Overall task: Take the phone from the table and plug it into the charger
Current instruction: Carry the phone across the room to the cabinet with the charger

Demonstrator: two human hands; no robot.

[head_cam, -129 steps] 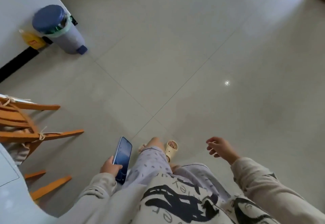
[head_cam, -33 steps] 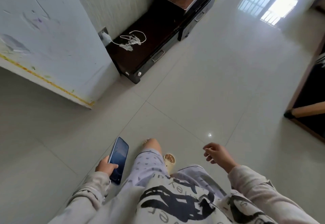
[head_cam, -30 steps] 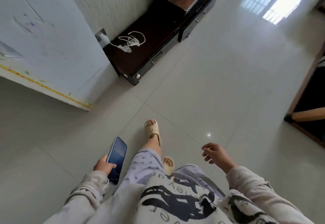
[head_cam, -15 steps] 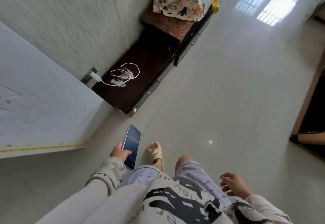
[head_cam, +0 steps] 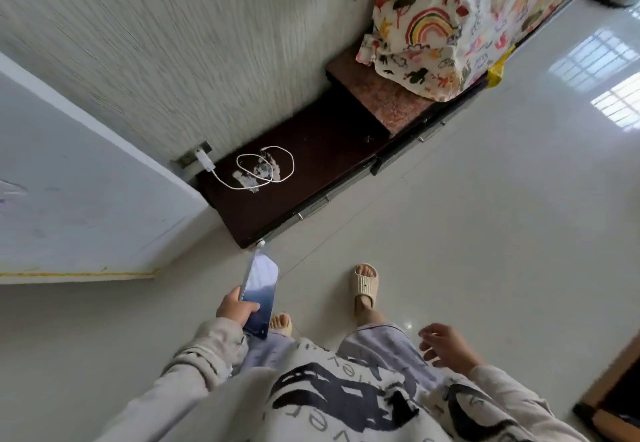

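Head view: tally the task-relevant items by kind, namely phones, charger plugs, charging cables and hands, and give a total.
Phones: 1, the phone gripped in the left hand.
Charger plugs: 1, the white charger plug at the wall socket.
Charging cables: 1, the white cable coiled on the dark cabinet.
Hands: 2, counting the empty right hand.
Total: 5.

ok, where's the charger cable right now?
Head view, upper left of centre: the cable lies coiled on the dark low cabinet, its plug in the wall socket, ahead of the phone in the left hand.
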